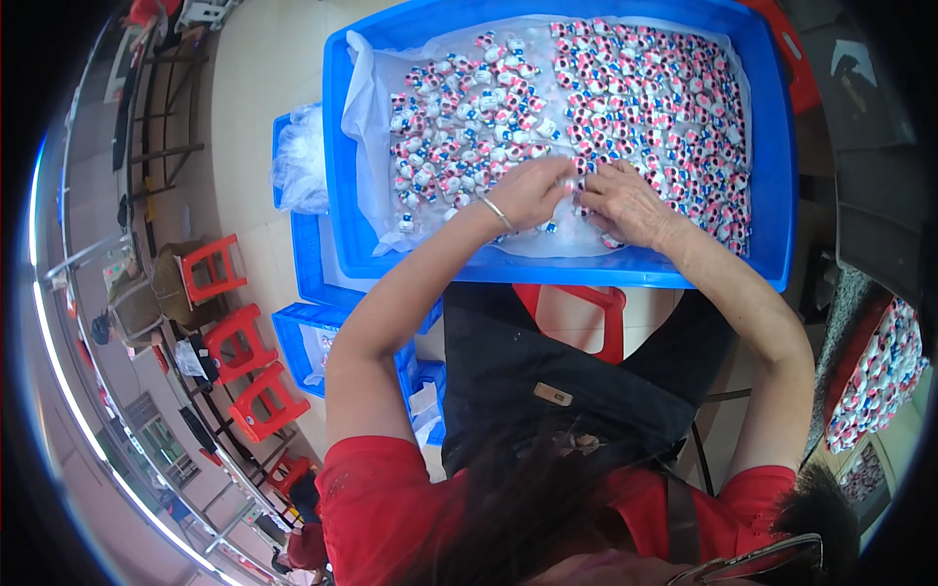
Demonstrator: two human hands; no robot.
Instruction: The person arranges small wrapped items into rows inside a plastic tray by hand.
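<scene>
A big blue tray (561,272) lined with a white sheet (363,127) lies in front of me. On the sheet are many small white, pink and blue figurines: a loosely scattered group (459,127) on the left, and close-packed rows (664,107) with dark eye spots on the right. My left hand (535,193), a bangle at its wrist, has its fingers pinched together at the gap between the groups. Close beside it, my right hand (630,203) curls its fingers at the packed rows' near left corner. Whatever the fingertips hold is hidden or too small to make out.
Smaller blue bins (311,256) stand left of the tray, one with crumpled clear plastic (301,161). Several red stools (234,342) line the floor farther left. Another red stool (611,327) shows below the tray. At right is another batch of similar figurines (876,381).
</scene>
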